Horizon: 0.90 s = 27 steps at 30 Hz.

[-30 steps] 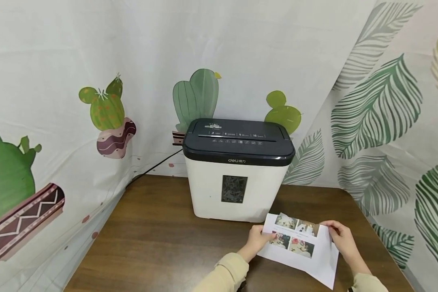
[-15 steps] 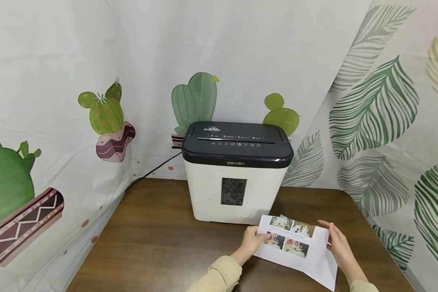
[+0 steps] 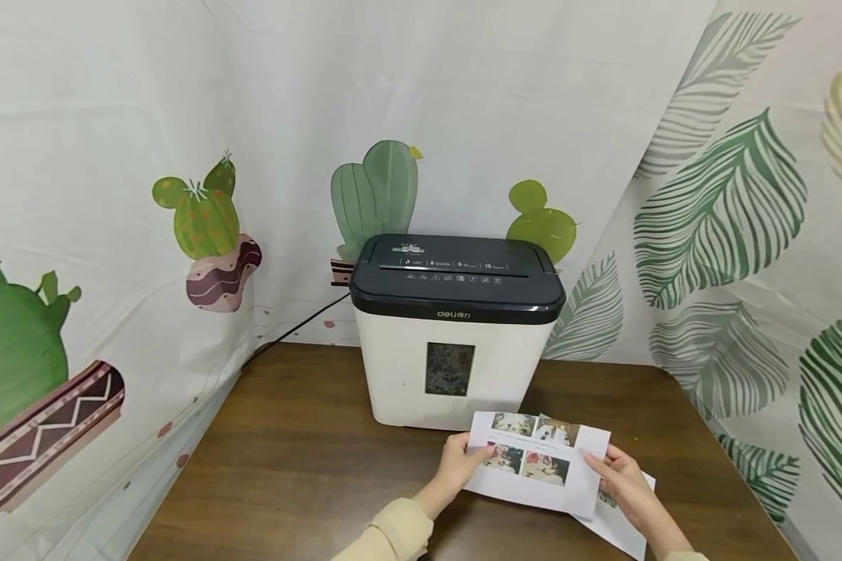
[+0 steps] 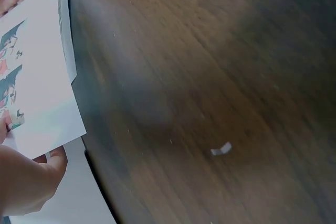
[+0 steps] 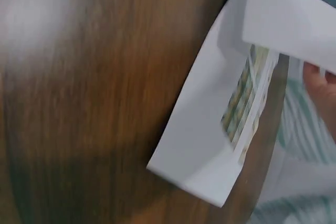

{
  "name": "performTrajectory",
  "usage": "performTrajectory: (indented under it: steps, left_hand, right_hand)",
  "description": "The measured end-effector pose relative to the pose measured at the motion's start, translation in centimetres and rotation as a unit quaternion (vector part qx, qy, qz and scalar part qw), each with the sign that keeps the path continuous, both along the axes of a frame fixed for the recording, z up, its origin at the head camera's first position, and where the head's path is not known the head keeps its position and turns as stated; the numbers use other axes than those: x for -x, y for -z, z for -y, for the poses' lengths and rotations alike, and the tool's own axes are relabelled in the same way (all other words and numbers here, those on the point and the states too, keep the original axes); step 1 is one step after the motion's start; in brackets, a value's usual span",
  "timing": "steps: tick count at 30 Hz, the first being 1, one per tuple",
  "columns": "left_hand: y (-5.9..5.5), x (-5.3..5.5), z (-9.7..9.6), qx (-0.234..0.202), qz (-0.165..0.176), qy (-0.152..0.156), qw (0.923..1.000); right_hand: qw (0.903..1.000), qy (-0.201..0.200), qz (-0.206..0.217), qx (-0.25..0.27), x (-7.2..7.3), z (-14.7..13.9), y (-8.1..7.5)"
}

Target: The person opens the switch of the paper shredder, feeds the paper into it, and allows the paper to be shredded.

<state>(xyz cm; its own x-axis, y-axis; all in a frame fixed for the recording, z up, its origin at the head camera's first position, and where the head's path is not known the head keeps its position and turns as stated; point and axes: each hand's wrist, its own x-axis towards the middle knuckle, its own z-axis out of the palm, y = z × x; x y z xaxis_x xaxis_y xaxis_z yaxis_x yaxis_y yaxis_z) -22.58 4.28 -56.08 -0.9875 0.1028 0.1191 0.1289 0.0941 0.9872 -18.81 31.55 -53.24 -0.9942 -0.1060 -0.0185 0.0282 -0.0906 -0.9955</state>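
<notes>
A printed sheet of paper (image 3: 515, 489) with several colour photos is held up at the lower right of the head view. My left hand (image 3: 457, 465) pinches its left edge, thumb on the printed face. At the right edge my right hand (image 3: 625, 485) grips it, thumb in front and fingers behind. Beneath it lies more printed paper (image 3: 622, 531), partly hidden by the held sheet and the right hand. The right wrist view shows this lower paper (image 5: 191, 135) over the wooden table, with strips of pictures along one side.
Behind the hands stands a white paper shredder (image 3: 392, 362) with a black top (image 3: 456, 284) and a slot across it. A black cord (image 3: 294, 319) runs left from it. A small white scrap (image 4: 221, 149) lies on the brown table (image 3: 287, 452). A patterned cloth (image 3: 287, 117) hangs behind.
The held sheet has moved left with my left hand, uncovering paper below it at the right. My right hand has let its fingers come round the sheet's right edge, thumb on top.
</notes>
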Motion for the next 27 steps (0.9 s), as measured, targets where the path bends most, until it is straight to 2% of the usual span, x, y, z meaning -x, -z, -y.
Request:
performTrajectory:
  steps: [3, 7, 11, 18, 22, 27]
  left_hand:
    - [-1.1, -0.7, 1.0, -0.007, -0.003, 0.014, 0.9999]
    - [-3.2, -2.1, 2.8, -0.014, -0.007, 0.041, 0.9991]
    - [-4.8, -2.8, 4.6, 0.005, -0.022, 0.053, 0.9983]
    - [-5.5, -3.0, 6.8, 0.047, -0.069, 0.057, 0.9949]
    - [-5.8, -3.1, 7.8, 0.046, -0.062, 0.052, 0.9957]
    - [-6.9, -2.9, 9.0, 0.034, -0.046, 0.04, 0.9976]
  right_hand:
    - [0.9962, 0.066, 0.029, -0.048, -0.1, 1.6, -0.1]
    - [0.9896, 0.107, 0.032, -0.09, -0.2, 3.3, 0.0]
    - [0.9859, 0.115, 0.035, -0.116, -0.1, 4.7, -0.2]
    - [0.9802, 0.136, 0.046, -0.136, -0.1, 7.0, -0.7]
    - [0.9784, 0.135, 0.047, -0.149, -0.2, 8.1, -1.4]
    - [0.9806, 0.125, 0.044, -0.144, 0.0, 9.3, -2.4]
